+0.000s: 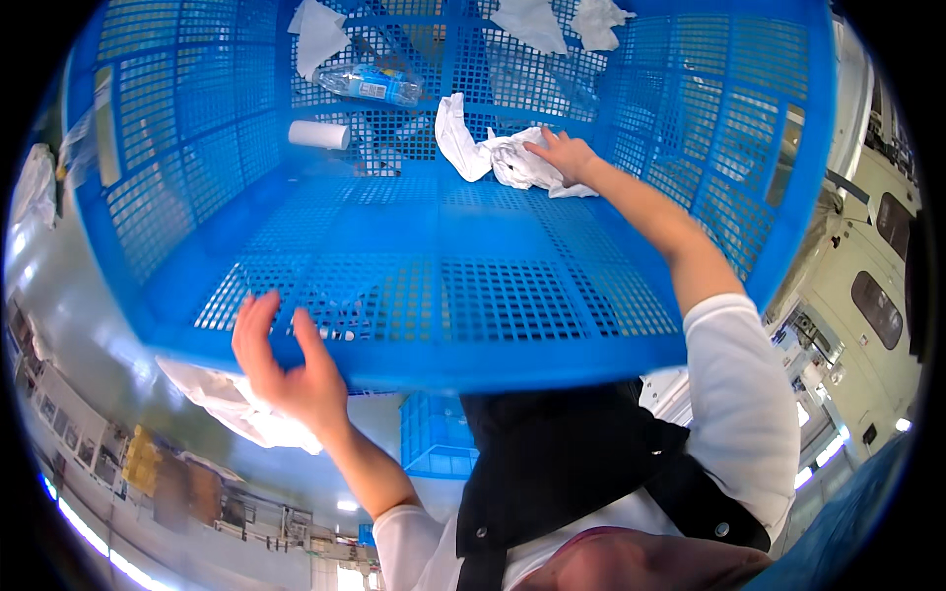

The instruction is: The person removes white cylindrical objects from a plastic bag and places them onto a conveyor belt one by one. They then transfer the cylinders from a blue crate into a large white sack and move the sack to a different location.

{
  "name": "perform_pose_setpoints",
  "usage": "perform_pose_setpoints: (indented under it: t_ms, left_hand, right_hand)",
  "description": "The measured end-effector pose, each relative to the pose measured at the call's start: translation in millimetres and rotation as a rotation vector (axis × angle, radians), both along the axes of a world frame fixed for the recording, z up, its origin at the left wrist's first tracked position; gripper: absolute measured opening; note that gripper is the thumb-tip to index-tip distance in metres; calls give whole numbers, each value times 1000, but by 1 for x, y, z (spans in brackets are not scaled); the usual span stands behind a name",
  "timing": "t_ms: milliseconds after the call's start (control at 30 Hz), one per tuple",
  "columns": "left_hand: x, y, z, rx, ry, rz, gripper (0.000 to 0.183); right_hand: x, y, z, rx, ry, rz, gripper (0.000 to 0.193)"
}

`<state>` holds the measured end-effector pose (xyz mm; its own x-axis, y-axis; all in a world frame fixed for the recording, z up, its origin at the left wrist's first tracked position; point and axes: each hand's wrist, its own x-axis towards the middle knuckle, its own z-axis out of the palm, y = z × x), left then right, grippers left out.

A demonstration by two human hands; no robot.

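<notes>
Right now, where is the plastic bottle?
In the head view, the bottle lies inside the blue basket, up and left of the right hand, just above a white cylinder.

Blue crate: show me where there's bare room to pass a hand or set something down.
For a hand, the broad near wall, bordered by the crumpled white cloth and the left hand. For setting down, a small mesh patch seems bare between the bottle, the cloth and the top-middle white scrap. Crowded: where the right hand meets the cloth.
</notes>
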<state>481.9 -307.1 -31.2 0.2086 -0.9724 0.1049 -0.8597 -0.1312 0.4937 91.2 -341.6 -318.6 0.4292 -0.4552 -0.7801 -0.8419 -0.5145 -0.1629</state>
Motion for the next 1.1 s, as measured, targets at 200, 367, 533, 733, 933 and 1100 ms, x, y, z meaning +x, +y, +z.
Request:
perform_pose_setpoints:
  t_ms: [200, 367, 533, 733, 933, 1100]
  left_hand:
    - [11, -2, 3, 109, -17, -77, 27]
    - [3, -38, 21, 463, 28, -364, 37]
    - [31, -113, -2, 873, 265, -599, 46]
    - [-25, -213, -122, 734, -145, -805, 54]
    - [-160, -276, -247, 467, -69, -733, 74]
    - [-240, -302, -303, 376, -248, -738, 86]
  right_hand:
    - [-11, 51, -63, -178, -41, -29, 59]
    - [-13, 50, -62, -124, 14, -103, 32]
    - [-36, -35, -29, -334, -159, -668, 45]
    - [-117, -169, -30, -512, -186, -771, 70]
    - [-131, -210, -58, -507, -85, -909, 99]
    - [-128, -211, -71, -365, -133, -948, 93]
